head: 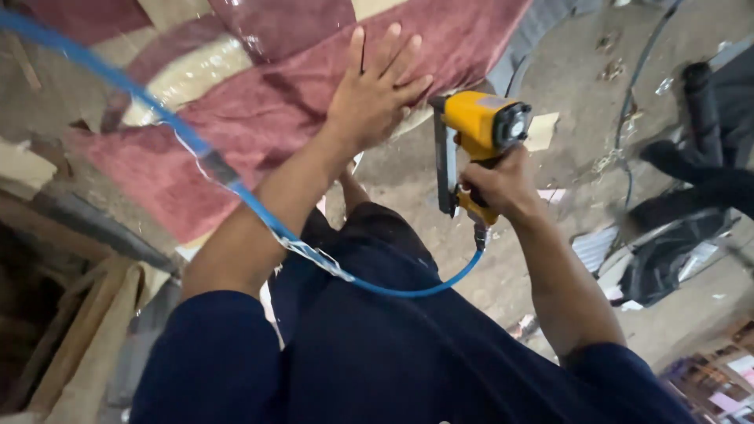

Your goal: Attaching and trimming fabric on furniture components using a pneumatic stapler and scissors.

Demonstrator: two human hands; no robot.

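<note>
yellow pneumatic stapler sits at the edge of the maroon fabric, nose beside your flat, open left hand. your right hand grips its handle closed. no staples visible; progress unclear. blue hose trails off.

Fuzzy maroon and cream cloth, kinda plush, under clear glossy plastic film. Staple gun is matt yellow with a dull metal magazine; smooth blue rubbery hose. Rough concrete floor.
</note>
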